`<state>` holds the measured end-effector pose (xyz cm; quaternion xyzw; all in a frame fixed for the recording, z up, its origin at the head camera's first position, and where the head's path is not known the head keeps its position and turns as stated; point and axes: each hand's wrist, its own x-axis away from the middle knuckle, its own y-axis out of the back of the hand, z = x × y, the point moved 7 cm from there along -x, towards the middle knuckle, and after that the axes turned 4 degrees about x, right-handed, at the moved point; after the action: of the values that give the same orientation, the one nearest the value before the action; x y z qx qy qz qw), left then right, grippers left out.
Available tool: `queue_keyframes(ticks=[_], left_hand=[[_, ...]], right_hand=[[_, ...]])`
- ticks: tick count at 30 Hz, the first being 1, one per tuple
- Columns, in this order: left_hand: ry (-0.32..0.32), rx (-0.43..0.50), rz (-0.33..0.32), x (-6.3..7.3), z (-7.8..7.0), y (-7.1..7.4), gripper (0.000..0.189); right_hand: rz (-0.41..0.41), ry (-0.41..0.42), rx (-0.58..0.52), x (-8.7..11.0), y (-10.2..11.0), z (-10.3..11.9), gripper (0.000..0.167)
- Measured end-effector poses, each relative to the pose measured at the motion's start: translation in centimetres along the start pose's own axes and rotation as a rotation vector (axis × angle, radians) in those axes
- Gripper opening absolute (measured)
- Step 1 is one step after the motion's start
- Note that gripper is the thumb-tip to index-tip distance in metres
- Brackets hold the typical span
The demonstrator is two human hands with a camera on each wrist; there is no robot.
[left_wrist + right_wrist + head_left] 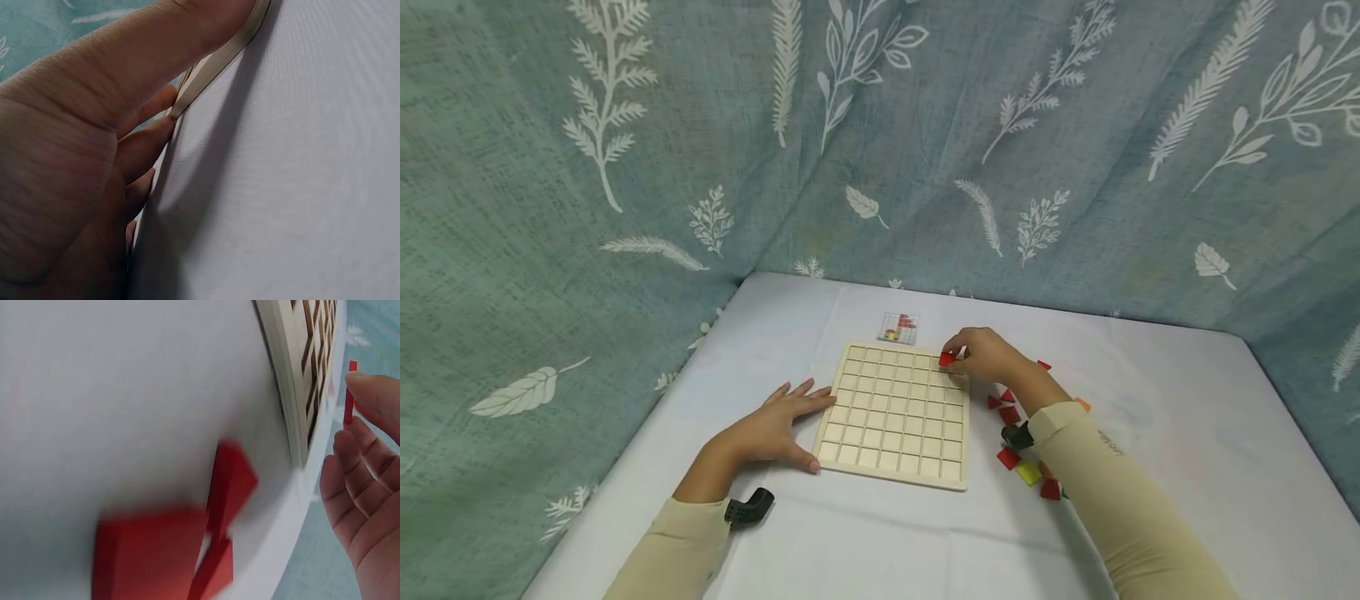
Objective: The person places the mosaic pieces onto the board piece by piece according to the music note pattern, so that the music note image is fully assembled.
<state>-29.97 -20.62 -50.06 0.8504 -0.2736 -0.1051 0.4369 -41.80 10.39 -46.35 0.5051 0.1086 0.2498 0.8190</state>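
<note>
A pale wooden board [892, 410] with a grid of square recesses lies flat on the white table. My left hand [778, 425] rests along its left side, fingers spread and fairly straight, with fingertips and thumb at the edge. Over the board's far right corner, my right hand [991, 357] pinches a small red tile [947, 359] between thumb and fingers. In the right wrist view that red tile [350, 394] shows edge-on, above the level of the board, while the other fingers are loosely bent.
Right of the board lie loose pieces: red triangles [1007, 396], a red square [1008, 457], a yellow tile [1028, 472], an orange piece [1082, 404] and others partly hidden by my right sleeve. A pattern card [898, 327] lies beyond the board. A leaf-patterned curtain [925, 167] stands behind.
</note>
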Motion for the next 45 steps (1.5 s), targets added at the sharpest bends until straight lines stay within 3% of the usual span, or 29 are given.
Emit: queue_keyframes(ticks=[6, 20, 45], left_hand=[[0.029, -0.002, 0.009, 0.2, 0.2, -0.3, 0.117], [-0.004, -0.016, 0.008, 0.2, 0.1, -0.1, 0.117], [0.014, -0.025, 0.001, 0.2, 0.5, -0.3, 0.117]], right_hand=[[0.017, -0.009, -0.004, -1.1, -1.4, 1.3, 0.028], [0.013, 0.087, 0.004, -2.9, -2.5, 4.4, 0.025], [0.028, 0.066, 0.087, -4.4, -3.3, 5.1, 0.025]])
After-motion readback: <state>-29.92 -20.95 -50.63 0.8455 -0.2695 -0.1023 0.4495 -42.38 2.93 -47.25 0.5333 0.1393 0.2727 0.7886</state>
